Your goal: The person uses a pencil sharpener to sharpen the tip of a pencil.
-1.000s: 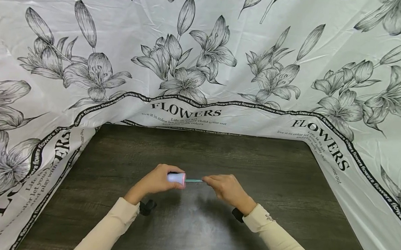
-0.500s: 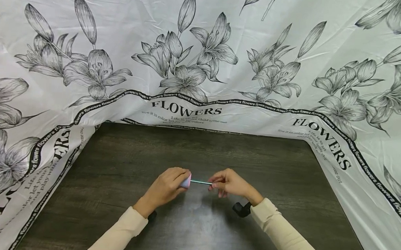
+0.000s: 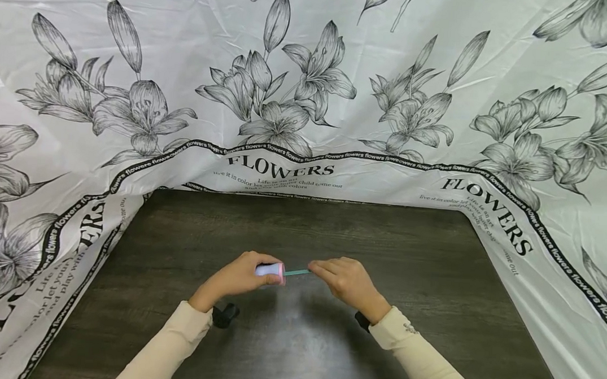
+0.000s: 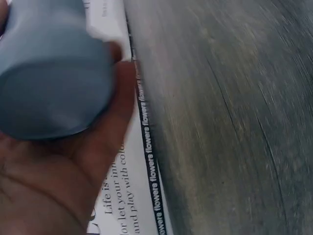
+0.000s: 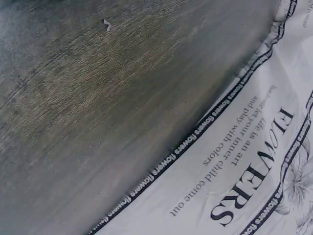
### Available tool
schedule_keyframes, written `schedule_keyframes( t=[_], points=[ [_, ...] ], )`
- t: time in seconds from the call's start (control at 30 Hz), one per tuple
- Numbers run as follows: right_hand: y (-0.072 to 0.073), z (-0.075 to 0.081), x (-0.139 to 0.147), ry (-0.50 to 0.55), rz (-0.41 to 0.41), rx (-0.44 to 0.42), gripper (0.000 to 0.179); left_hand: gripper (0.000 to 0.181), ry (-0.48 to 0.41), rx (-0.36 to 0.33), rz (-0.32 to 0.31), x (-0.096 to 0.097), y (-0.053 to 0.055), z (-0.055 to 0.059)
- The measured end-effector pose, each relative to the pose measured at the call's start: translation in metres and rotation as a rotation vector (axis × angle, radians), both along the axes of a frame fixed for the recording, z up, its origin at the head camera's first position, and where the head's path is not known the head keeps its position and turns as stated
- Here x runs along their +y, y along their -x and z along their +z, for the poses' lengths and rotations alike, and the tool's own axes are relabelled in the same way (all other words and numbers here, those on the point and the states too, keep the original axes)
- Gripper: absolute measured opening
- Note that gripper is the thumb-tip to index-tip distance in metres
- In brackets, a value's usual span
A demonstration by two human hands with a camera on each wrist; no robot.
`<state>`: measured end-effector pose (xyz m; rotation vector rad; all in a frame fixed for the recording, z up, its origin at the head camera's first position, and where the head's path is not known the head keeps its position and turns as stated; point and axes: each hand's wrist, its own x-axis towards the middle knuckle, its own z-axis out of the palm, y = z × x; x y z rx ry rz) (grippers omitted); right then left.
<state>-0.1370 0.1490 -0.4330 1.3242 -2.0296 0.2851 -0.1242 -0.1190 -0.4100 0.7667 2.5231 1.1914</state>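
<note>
My left hand (image 3: 239, 274) grips a pale lavender pencil sharpener (image 3: 268, 269) with a pink rim, held sideways above the table. In the left wrist view the blue-grey rounded end of the sharpener (image 4: 54, 93) fills the upper left, with the palm (image 4: 44, 181) behind it. A thin teal pencil (image 3: 297, 272) runs from the pink end toward the right. My right hand (image 3: 347, 279) pinches the pencil's other end between thumb and fingers, which cover that end. The pencil's tip is out of sight inside the sharpener. Neither hand nor pencil appears in the right wrist view.
The dark wood-grain table (image 3: 205, 225) lies beneath both hands. White flower-printed cloth (image 3: 304, 178) hangs along its back and sides. A small white scrap (image 5: 107, 24) lies on the tabletop in the right wrist view.
Both hands rolled over and drew slightly right half a second ago, then rolled back to about their earlier pose. The sharpener and pencil stay held throughout.
</note>
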Motion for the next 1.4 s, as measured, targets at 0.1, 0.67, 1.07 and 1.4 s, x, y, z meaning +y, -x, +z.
schedule_keyframes(
  t=[0.1, 0.67, 1.07, 1.4],
  points=[
    [0.000, -0.001, -0.001, 0.012, 0.037, -0.083, 0.022, 0.048, -0.001, -0.017, -0.012, -0.001, 0.000, 0.001],
    [0.003, 0.007, 0.000, 0.115, 0.049, -1.143, 0.026, 0.057, 0.109, 1.034, 0.005, 0.009, -0.011, -0.023],
    [0.002, -0.007, 0.000, 0.021, -0.036, -0.097, 0.030, 0.051, 0.088, 0.479, 0.082, 0.007, -0.006, -0.004],
    [0.001, -0.009, 0.004, 0.068, 0.073, 0.038, 0.029, 0.051, 0.022, 0.002, 0.016, 0.001, -0.003, 0.004]
  ],
)
